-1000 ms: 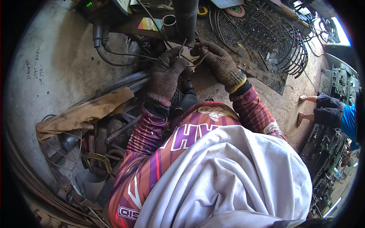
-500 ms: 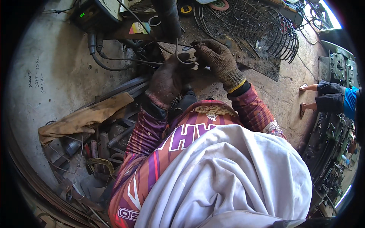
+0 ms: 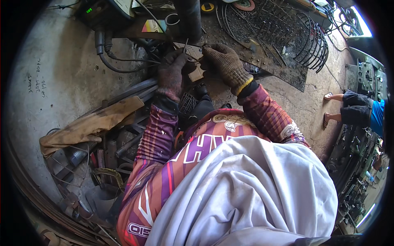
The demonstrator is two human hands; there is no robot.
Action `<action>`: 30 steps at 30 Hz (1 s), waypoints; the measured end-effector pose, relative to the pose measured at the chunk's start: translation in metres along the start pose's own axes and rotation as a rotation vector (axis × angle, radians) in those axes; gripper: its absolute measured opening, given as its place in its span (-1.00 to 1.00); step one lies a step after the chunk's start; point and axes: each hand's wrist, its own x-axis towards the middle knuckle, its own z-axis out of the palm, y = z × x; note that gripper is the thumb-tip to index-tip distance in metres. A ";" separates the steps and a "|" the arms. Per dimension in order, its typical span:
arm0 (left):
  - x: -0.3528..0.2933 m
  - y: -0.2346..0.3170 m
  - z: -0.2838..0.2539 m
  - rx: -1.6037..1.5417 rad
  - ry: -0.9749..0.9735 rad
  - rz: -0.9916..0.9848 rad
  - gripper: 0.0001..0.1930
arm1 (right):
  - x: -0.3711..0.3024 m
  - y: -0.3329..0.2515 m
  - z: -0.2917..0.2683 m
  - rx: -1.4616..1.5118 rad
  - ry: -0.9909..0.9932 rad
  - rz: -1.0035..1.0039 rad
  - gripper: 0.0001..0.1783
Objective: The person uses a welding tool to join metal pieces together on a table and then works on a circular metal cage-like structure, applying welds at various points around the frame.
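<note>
The left hand [image 3: 171, 73] has its fingers clamped on a bent rod [image 3: 186, 46] just beside the tabletop's [image 3: 289, 77] near edge. The right hand's [image 3: 227, 65] fingers curl beside it; whether they grip anything, I cannot tell.

Left hand [image 3: 171, 73] and right hand [image 3: 226, 64], seemingly curled

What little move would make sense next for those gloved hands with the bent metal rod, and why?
Perhaps pinch the curved end of the bent metal rod with the right hand. The left hand seems to grip the rod, which curves toward the right hand; whether that hand already touches it is unclear. A second hold might stop it twisting.
</note>
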 end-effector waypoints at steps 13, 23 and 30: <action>0.058 -0.002 -0.025 0.600 -0.119 0.320 -0.61 | 0.043 -0.005 0.008 -0.018 0.081 0.085 -0.57; 0.074 -0.018 -0.007 0.176 -0.036 0.345 -0.63 | 0.057 -0.013 -0.001 -0.166 0.090 0.065 -0.57; 0.073 -0.011 -0.004 0.515 -0.007 0.381 -0.66 | 0.071 0.004 -0.016 -0.187 0.106 0.086 -0.51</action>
